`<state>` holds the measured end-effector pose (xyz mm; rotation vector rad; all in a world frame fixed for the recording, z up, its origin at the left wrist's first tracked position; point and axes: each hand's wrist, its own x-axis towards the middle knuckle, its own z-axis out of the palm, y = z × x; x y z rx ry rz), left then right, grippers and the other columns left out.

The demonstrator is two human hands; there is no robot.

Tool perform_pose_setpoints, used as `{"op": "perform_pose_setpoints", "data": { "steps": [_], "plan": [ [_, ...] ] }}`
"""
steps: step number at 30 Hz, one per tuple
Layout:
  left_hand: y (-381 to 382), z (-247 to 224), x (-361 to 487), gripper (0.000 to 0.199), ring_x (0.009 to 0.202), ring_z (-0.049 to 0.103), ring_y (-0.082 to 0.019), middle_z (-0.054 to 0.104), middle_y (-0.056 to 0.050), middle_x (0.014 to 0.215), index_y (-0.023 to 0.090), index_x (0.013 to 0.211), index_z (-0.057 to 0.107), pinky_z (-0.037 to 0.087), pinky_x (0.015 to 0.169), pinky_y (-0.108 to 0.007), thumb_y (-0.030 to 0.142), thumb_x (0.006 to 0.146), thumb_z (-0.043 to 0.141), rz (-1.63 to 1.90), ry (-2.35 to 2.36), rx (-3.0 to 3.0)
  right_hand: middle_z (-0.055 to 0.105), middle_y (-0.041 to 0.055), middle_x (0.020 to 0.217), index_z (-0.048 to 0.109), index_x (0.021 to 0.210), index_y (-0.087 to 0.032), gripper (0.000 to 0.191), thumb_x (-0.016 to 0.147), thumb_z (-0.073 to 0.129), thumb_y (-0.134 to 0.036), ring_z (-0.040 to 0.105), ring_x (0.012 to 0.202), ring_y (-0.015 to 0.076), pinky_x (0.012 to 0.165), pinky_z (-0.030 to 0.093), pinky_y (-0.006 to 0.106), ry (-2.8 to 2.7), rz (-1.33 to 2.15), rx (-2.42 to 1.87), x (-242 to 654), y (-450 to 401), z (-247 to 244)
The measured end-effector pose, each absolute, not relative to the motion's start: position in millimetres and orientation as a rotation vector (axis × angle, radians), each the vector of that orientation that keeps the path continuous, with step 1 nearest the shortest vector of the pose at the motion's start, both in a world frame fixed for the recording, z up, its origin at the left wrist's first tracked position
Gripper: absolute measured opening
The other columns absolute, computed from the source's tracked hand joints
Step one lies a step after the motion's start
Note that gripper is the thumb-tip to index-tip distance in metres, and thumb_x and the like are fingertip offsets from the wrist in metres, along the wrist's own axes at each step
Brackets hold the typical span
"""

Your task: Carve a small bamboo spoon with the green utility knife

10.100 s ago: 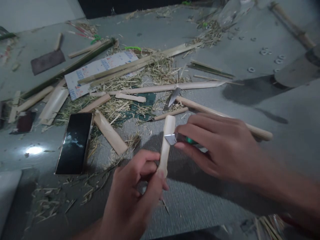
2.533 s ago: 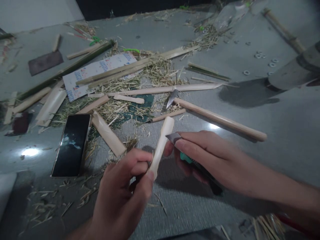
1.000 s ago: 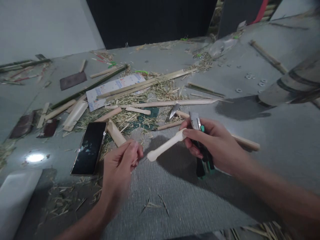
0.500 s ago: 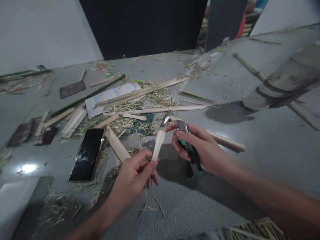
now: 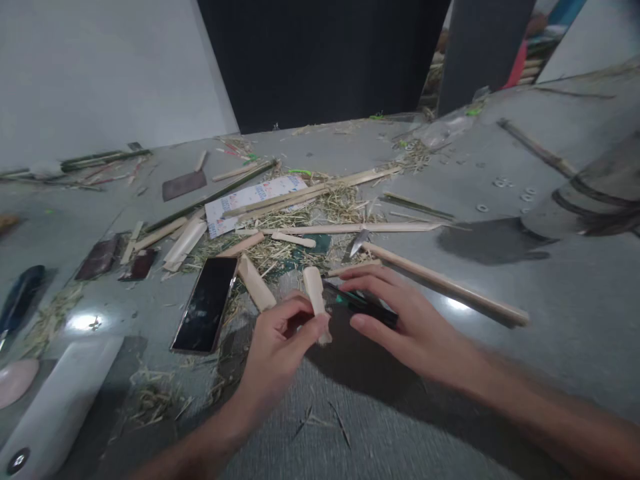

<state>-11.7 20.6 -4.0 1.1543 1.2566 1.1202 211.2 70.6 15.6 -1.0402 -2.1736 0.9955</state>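
Between the thumb and fingers of my left hand (image 5: 283,347), a small carved piece of pale wood (image 5: 313,288) stands tilted upright. Just right of it is my right hand (image 5: 420,327), closed loosely on a black and green utility knife (image 5: 369,307). The knife lies nearly flat, pointing at the wood; its blade tip is hard to make out. Beneath both hands spreads a grey mat (image 5: 280,427) with a few dark slivers. A wider pale wood strip (image 5: 256,285) and a dark-screened phone (image 5: 207,307) lie left of my left hand.
Beyond my hands lie wood shavings (image 5: 345,200), long wood strips and a printed white sheet (image 5: 260,193). A wooden-handled tool (image 5: 450,287) with a metal head lies at right, near a large cylinder (image 5: 595,200). A white plastic-like piece (image 5: 65,400) and dark handle (image 5: 23,293) are at left.
My right hand has turned the utility knife from steep to nearly flat and brought it closer to the wood piece. The wood now leans left. The view has swung left.
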Motion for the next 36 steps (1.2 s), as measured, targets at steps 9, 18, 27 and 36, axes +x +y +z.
{"op": "perform_pose_setpoints", "data": {
  "steps": [9, 18, 27, 36],
  "plan": [
    [18.2, 2.0, -8.2, 0.023, 0.07, 0.069, -0.014, 0.071, -0.004, 0.075, 0.015, 0.078, 0.075, 0.055, 0.064, -0.022, 0.03, 0.094, 0.071, 1.037, 1.12, 1.166, 0.065, -0.0016, 0.088, 0.067, 0.093, -0.022, 0.018, 0.109, 0.058, -0.022, 0.056, 0.093, 0.019, 0.094, 0.031, 0.042, -2.391, 0.998, -0.832, 201.6, 57.1, 17.1],
    [20.5, 5.3, -28.7, 0.039, 0.054, 0.039, -0.008, 0.046, 0.005, 0.058, 0.018, 0.068, 0.058, 0.029, 0.053, -0.023, 0.037, 0.102, 0.064, 1.137, 1.09, 1.437, 0.053, -0.0008, 0.072, 0.049, 0.071, -0.02, 0.051, 0.114, 0.045, -0.047, 0.053, 0.075, 0.0145, 0.074, 0.039, 0.031, -2.277, 1.567, -0.57, 213.4, 68.7, 23.8],
    [37.2, -24.8, -24.3, 0.061, 0.055, 0.037, -0.01, 0.047, 0.001, 0.059, 0.017, 0.064, 0.059, 0.024, 0.05, -0.025, 0.069, 0.094, 0.066, 1.231, 1.118, 1.187, 0.048, -0.0024, 0.065, 0.046, 0.067, -0.022, 0.058, 0.113, 0.036, -0.055, 0.044, 0.061, 0.0128, 0.064, 0.033, 0.031, -2.284, 1.445, -0.635, 218.6, 81.7, 12.5],
    [31.2, 11.3, -24.7, 0.059, 0.053, 0.03, -0.009, 0.036, 0.005, 0.055, 0.019, 0.058, 0.046, 0.022, 0.053, -0.026, 0.061, 0.096, 0.063, 1.004, 1.119, 1.371, 0.041, -0.0039, 0.059, 0.042, 0.063, -0.023, 0.062, 0.111, 0.034, -0.061, 0.036, 0.057, 0.0127, 0.061, 0.03, 0.031, -2.287, 1.503, -0.559, 223.2, 88.8, 16.9]
  ]
}}
